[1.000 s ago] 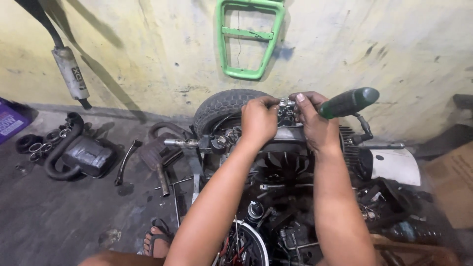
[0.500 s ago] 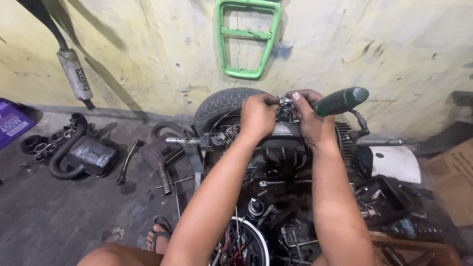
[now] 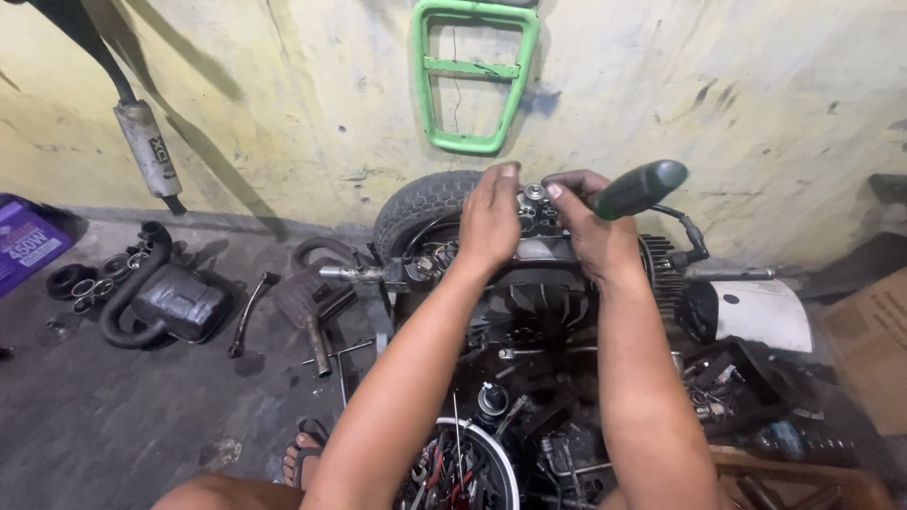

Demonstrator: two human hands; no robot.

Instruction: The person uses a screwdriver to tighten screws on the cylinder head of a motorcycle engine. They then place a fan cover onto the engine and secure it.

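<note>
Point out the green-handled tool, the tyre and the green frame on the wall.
green-handled tool (image 3: 641, 188), head view, middle of handle.
tyre (image 3: 420, 205), head view, tread left of hands.
green frame (image 3: 430, 90), head view, left side bar.

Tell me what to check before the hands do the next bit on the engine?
1. Left hand resting on the engine top: ok.
2. Right hand gripping the green-handled tool: ok.
3. Small round metal part visible between the fingertips: ok.
4. Tool tip seated on the part: cannot tell, hidden by the hand.
5. Sandalled foot away from the loose parts on the floor: ok.
</note>
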